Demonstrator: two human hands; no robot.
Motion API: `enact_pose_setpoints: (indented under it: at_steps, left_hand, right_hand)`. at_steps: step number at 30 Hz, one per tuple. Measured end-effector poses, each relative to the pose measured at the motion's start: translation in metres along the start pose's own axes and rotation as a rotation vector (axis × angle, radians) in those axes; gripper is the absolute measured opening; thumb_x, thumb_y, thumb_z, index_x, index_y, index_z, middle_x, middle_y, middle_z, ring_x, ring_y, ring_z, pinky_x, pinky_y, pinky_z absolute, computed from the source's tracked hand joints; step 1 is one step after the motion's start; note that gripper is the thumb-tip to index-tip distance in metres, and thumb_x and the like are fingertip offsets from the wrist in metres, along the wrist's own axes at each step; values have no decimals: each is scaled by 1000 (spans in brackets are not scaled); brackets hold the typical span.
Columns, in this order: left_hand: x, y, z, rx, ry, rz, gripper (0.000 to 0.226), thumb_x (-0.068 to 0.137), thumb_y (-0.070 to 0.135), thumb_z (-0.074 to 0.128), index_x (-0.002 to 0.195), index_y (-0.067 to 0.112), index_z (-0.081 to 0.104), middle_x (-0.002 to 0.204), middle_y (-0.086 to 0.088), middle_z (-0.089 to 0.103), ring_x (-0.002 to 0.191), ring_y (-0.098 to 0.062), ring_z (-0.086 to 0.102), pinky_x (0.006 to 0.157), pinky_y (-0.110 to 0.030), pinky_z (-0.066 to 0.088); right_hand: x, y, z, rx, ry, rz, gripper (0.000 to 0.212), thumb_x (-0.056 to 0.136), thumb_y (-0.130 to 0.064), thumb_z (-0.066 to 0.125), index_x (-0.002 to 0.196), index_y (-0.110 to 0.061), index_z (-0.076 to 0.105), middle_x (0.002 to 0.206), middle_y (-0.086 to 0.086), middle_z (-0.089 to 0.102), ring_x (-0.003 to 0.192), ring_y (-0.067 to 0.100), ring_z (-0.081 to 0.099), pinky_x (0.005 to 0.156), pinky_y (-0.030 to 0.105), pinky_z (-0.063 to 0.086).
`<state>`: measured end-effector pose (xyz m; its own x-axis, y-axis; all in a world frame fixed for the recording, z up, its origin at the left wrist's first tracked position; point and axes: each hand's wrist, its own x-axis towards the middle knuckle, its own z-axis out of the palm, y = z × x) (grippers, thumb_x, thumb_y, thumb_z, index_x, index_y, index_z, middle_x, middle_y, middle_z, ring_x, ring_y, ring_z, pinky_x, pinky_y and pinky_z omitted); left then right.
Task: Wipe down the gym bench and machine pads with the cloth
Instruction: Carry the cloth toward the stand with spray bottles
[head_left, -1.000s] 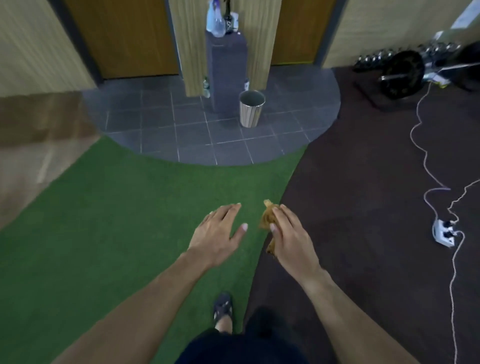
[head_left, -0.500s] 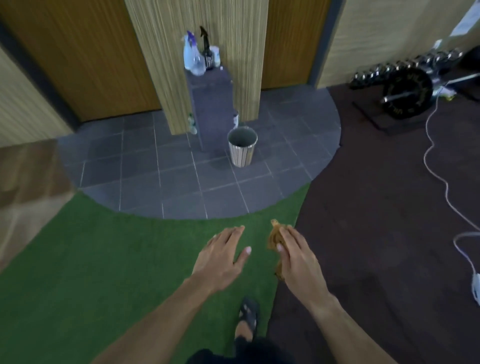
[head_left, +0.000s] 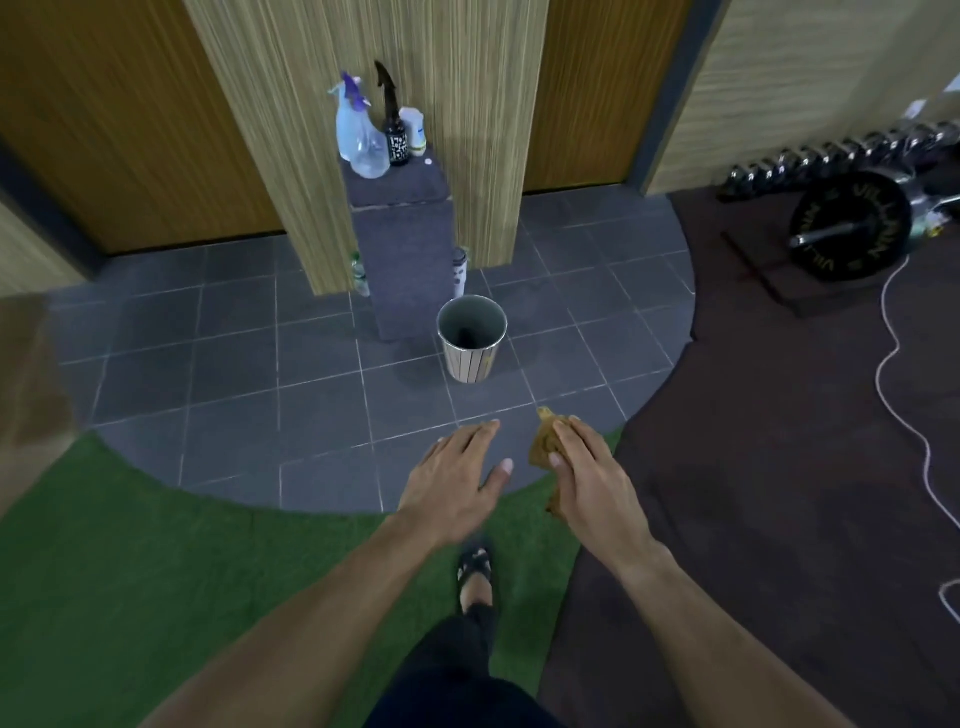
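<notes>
A person's right hand (head_left: 592, 478) grips a crumpled tan cloth (head_left: 543, 449), fingers folded over it so that the fabric pokes out above the knuckles and trails below the palm. Just beside it, the left hand (head_left: 457, 478) hangs flat and slack, fingers spread, holding nothing. Both hands reach out over the curved seam where the green turf (head_left: 130, 571) meets the grey tiled floor (head_left: 234, 364).

Straight ahead and well apart from the hands stands a dark pedestal (head_left: 410, 249) against a wood-slat pillar. On its top surface are a clear spray bottle (head_left: 361, 135), a dark pump bottle (head_left: 396, 130) and a small white container (head_left: 414, 131). A ribbed waste bin (head_left: 471, 340) sits on the tiles between the hands and the pedestal.

The spray bottle lies forward and slightly to the left, so the empty left hand appears better placed to take it, should cleaner be wanted. No bench or machine pad is in view. To the far right a barbell plate (head_left: 852, 231) rests near a white cord (head_left: 904, 415) on the dark rubber flooring, and wiping has evidently not begun.
</notes>
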<state>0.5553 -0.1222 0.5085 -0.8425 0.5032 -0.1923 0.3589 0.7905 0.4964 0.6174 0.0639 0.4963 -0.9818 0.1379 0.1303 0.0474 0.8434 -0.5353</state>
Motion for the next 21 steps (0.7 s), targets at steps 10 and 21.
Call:
enact_pose_setpoints:
  at_steps: [10,21]
  left_hand:
    - [203,-8,-61,2,24,2,56,100,50,31,149,26,23,154,5,30,136,-22,34,102,-41,37]
    - [394,-59,-48,-85,13,-318,57,98,51,34,149,28,23,152,3,34,132,-27,40,99,-44,42]
  right_hand:
    - [204,45,-12,30,29,0,39,101,-20,46,138,-10,50,145,9,45,119,28,56,82,40,53]
    - [418,133,66,100,-262,-81,40,100,-15,47,139,-9,47,143,10,47,120,28,54,88,42,50]
